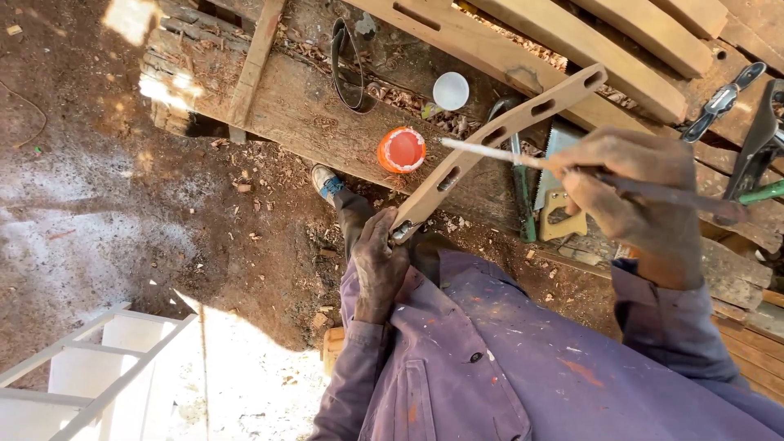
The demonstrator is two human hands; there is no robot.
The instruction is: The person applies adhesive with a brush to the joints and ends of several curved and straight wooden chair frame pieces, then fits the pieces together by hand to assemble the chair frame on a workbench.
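While the left hand [380, 265] gripped the near end of the slotted wooden piece [498, 135] against the body | right hand [633, 192] closed its fingers on a thin brush [490, 152], tip over the piece | beyond: orange tub [401, 150], white lid [451, 91] on the bench [310, 114], handsaw [555, 196] alongside

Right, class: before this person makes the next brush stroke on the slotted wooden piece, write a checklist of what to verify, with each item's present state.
1. Left hand grips the slotted wooden piece at its lower end: ok.
2. Right hand holds the brush: ok.
3. Brush tip on the wood: ok.
4. Orange pot open, standing on the plank: ok.
5. Brush loaded: cannot tell.
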